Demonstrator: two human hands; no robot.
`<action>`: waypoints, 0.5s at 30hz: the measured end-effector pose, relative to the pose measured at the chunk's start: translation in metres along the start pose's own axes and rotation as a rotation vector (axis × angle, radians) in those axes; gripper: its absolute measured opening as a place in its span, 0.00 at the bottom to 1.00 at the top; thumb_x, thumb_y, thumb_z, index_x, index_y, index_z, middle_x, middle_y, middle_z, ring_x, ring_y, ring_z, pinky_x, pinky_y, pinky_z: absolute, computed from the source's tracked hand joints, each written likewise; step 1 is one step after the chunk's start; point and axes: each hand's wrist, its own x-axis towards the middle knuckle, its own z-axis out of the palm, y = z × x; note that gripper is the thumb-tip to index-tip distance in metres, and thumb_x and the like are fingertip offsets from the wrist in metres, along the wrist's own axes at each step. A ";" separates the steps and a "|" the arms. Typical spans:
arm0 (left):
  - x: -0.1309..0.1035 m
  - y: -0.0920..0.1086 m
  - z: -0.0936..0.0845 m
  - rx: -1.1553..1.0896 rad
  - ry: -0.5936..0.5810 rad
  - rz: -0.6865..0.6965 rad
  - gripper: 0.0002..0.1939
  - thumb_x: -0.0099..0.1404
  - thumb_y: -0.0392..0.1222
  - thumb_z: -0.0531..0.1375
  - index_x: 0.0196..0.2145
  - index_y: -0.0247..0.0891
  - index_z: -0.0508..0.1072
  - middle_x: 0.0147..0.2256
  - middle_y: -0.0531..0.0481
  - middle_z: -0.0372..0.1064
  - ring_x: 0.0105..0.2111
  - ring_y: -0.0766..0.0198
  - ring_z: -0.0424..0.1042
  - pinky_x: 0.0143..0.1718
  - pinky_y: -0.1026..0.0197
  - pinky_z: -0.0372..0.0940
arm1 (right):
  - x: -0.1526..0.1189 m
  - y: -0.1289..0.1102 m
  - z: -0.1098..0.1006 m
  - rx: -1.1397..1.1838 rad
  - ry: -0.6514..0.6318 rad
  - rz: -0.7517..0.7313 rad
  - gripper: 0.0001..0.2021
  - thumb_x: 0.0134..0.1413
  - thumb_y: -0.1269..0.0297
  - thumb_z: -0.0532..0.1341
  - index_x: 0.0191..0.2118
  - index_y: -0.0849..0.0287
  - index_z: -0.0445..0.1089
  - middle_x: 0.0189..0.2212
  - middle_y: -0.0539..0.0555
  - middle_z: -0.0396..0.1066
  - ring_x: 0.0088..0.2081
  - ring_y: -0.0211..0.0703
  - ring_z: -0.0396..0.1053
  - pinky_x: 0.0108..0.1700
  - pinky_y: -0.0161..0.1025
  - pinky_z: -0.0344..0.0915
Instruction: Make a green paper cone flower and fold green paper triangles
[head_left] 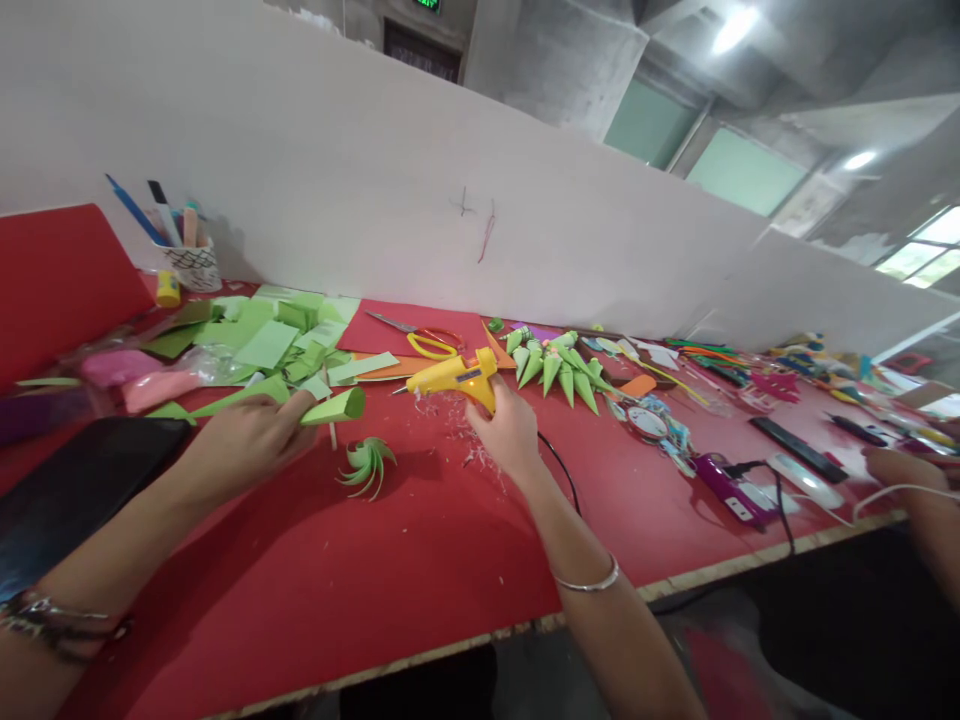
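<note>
My left hand (244,440) is closed around a rolled green paper cone (341,407), whose wide open end points to the right. In my right hand (504,425) is a yellow hot glue gun (450,375), its nozzle aimed left toward the cone. A black cord runs from behind my right wrist. On the red table below the cone lies a curled green paper swirl (367,466). Several finished-looking green paper cones (559,368) are clustered just beyond the glue gun. Thin strands of glue are scattered under the gun.
Green paper pieces (270,335) pile up at the back left, near a pen cup (193,265). Scissors (431,340) lie on red paper behind the gun. A purple power strip (739,495) sits to the right. Another person's hand (904,468) rests at the far right.
</note>
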 end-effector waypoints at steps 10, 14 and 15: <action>0.002 0.009 -0.001 -0.200 -0.098 -0.104 0.20 0.63 0.52 0.43 0.40 0.34 0.62 0.24 0.46 0.66 0.27 0.52 0.68 0.24 0.62 0.48 | 0.008 0.026 0.031 0.168 -0.167 0.034 0.13 0.51 0.65 0.55 0.43 0.61 0.65 0.34 0.57 0.71 0.35 0.46 0.68 0.35 0.38 0.60; 0.001 0.013 -0.003 -0.286 -0.115 -0.111 0.18 0.63 0.52 0.42 0.37 0.37 0.60 0.22 0.49 0.65 0.25 0.54 0.68 0.23 0.63 0.47 | 0.009 0.028 0.032 0.165 -0.156 0.018 0.10 0.49 0.65 0.56 0.38 0.62 0.66 0.35 0.59 0.68 0.40 0.49 0.66 0.43 0.43 0.60; 0.001 0.014 -0.004 -0.325 -0.118 -0.110 0.17 0.63 0.53 0.42 0.36 0.37 0.60 0.22 0.50 0.64 0.25 0.54 0.68 0.23 0.63 0.47 | 0.009 0.028 0.032 0.168 -0.149 0.015 0.10 0.49 0.64 0.56 0.38 0.62 0.66 0.35 0.59 0.67 0.40 0.49 0.65 0.44 0.44 0.60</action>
